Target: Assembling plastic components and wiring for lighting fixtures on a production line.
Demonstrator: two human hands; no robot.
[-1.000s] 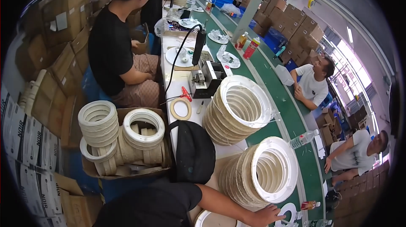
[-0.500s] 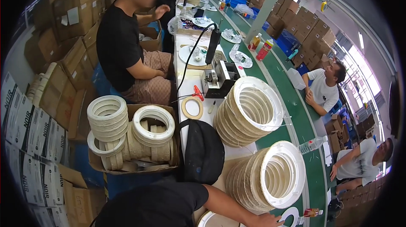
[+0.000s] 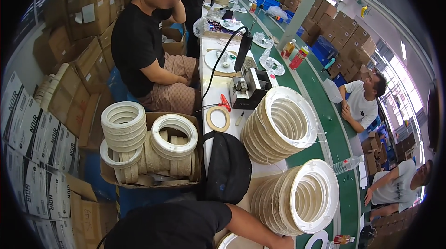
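My left arm, in a black short sleeve, crosses the lower edge toward the right. My left hand (image 3: pixel 282 243) is at the bottom rim beside the foot of the nearer stack of cream rings (image 3: pixel 278 198). Its fingers are cut off or hidden, so I cannot make out a grip. A flat white ring (image 3: pixel 318 240) lies just to the right of the hand, apart from it. Under the forearm, a round white-rimmed piece (image 3: pixel 234 240) shows in part. Another leaning stack of cream rings (image 3: pixel 265 133) stands farther along the table. My right hand is out of view.
A black bag (image 3: pixel 226 170) lies left of the stacks, beside a carton of rings (image 3: pixel 108 174). Farther up are a tape roll (image 3: pixel 217 119), a red-handled tool (image 3: pixel 226 102) and a black device (image 3: pixel 255 90). Bottles stand along the green belt (image 3: pixel 299 79). A co-worker (image 3: pixel 139 45) sits at left.
My left hand has drawn back to the left, away from the flat white ring. The view has shifted slightly. The seated co-worker's raised hand has moved to the head.
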